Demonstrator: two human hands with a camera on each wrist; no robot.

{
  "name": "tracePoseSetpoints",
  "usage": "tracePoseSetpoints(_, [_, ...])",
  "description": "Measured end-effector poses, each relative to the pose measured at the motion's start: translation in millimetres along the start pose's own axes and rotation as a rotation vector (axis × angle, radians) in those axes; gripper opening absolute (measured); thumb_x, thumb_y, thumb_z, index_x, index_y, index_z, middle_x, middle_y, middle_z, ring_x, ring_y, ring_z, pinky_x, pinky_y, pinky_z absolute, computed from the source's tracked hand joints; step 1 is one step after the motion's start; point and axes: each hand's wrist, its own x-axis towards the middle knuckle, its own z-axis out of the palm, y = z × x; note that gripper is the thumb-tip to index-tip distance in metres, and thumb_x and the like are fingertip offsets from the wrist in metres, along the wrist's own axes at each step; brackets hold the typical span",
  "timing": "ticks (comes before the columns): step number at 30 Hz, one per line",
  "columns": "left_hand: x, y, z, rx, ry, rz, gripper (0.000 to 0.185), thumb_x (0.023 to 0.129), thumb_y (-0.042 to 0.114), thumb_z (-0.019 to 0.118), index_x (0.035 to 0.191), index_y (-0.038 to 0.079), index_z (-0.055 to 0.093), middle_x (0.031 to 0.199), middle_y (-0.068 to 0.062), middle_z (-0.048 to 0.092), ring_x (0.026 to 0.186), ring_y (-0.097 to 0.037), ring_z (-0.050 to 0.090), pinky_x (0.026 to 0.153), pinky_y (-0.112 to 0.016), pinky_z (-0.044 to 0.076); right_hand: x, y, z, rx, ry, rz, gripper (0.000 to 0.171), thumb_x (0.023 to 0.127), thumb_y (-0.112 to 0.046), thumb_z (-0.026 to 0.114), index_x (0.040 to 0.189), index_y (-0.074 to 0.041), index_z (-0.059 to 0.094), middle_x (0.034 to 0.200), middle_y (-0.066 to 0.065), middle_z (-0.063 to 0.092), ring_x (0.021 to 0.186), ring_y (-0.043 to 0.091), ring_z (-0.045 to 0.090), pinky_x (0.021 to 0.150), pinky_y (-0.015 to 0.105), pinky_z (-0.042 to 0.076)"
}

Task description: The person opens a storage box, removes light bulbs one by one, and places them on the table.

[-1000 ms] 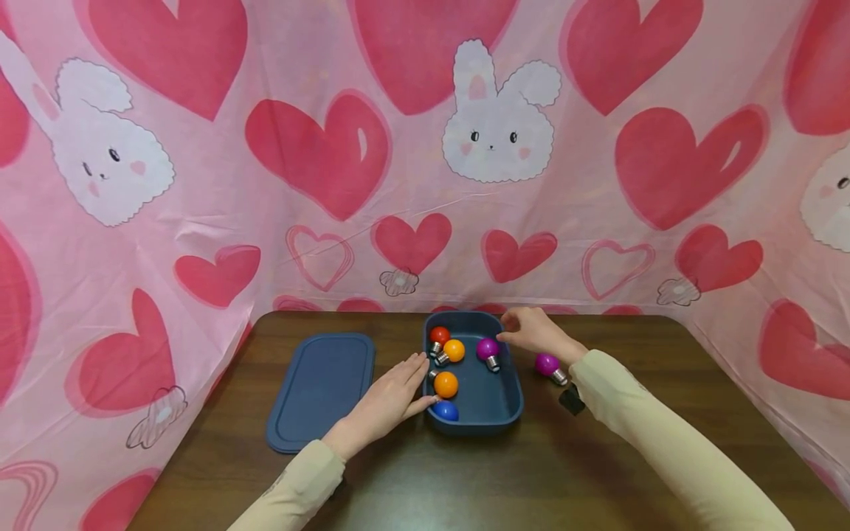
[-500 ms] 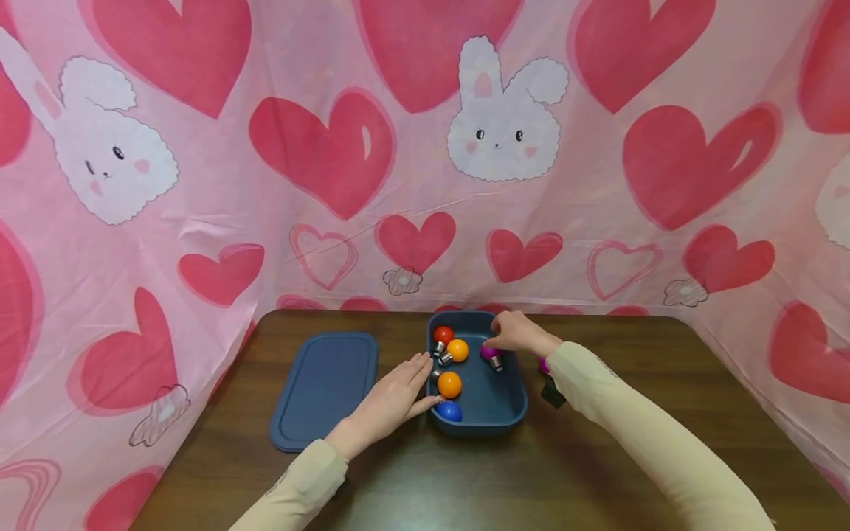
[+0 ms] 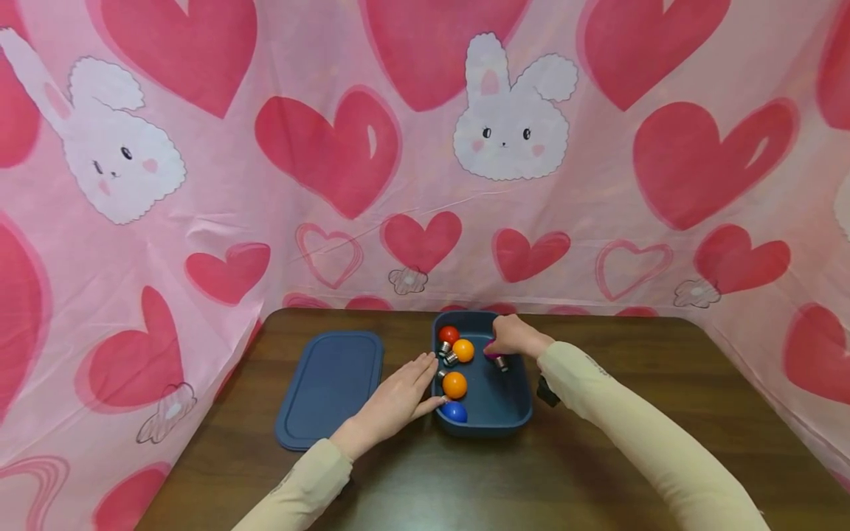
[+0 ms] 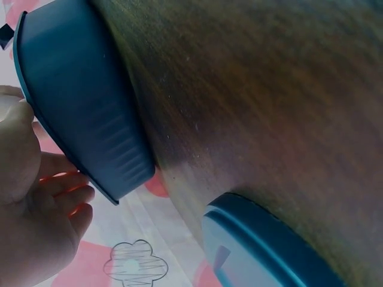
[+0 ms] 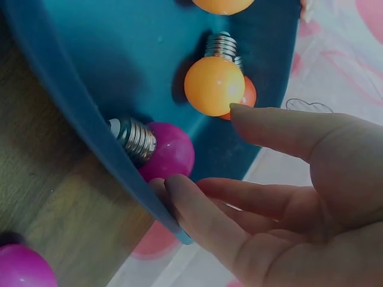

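Wooden table (image 3: 598, 457) — right hand (image 3: 514, 338) loosely spread, fingertips touching purple bulb (image 5: 170, 154) — left hand (image 3: 398, 398) flat against blue tray (image 3: 511, 413).

No legible text anywhere

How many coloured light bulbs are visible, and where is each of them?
6. In the blue tray: red bulb, orange bulb, second orange bulb, blue bulb, purple bulb at the right hand. Another purple bulb lies on the table outside. More may be hidden.
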Motion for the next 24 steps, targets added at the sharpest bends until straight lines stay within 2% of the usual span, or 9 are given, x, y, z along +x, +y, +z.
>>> tracePoseSetpoints(3, [-0.1,0.0,0.2,0.003,-0.011,-0.009,0.064,0.082,0.049,0.036,0.129,0.006,0.028,0.129,-0.010,0.031,0.117,-0.020,0.027,0.092,-0.033,0.025,1,0,3,0.003,-0.002,-0.015,0.027,0.063,-0.026,0.070,0.067,-0.004,0.056,0.056,0.004,0.049,0.051,0.017,0.045,0.046,0.025,0.040])
tracePoseSetpoints(9, [-0.3,0.2,-0.9,-0.005,-0.023,-0.025,0.065,0.082,0.050,0.035,0.130,0.008,0.027,0.130,-0.008,0.029,0.118,-0.019,0.026,0.092,-0.032,0.024,1,2,10,0.029,-0.050,-0.035,0.032,0.061,-0.020,0.071,0.082,0.001,0.058,0.067,0.005,0.051,0.057,0.017,0.047,0.050,0.026,0.043])
tracePoseSetpoints(16, [0.2,1.1,-1.1,-0.006,-0.019,-0.017,0.065,0.082,0.050,0.035,0.129,0.006,0.027,0.130,-0.010,0.029,0.117,-0.021,0.028,0.092,-0.034,0.025,0,2,17,-0.012,-0.047,-0.043,0.035,0.055,-0.017,0.076,0.080,-0.001,0.058,0.070,0.004,0.050,0.060,0.018,0.047,0.053,0.027,0.043])
tracePoseSetpoints(24, [-0.4,1.2,-1.3,-0.007,-0.017,-0.015,0.064,0.082,0.049,0.035,0.129,0.005,0.028,0.130,-0.011,0.030,0.117,-0.021,0.028,0.092,-0.034,0.026,2,0,22,-0.021,-0.098,-0.001,0.036,0.056,-0.014,0.076,0.085,-0.003,0.058,0.075,0.005,0.050,0.063,0.018,0.047,0.056,0.028,0.045])
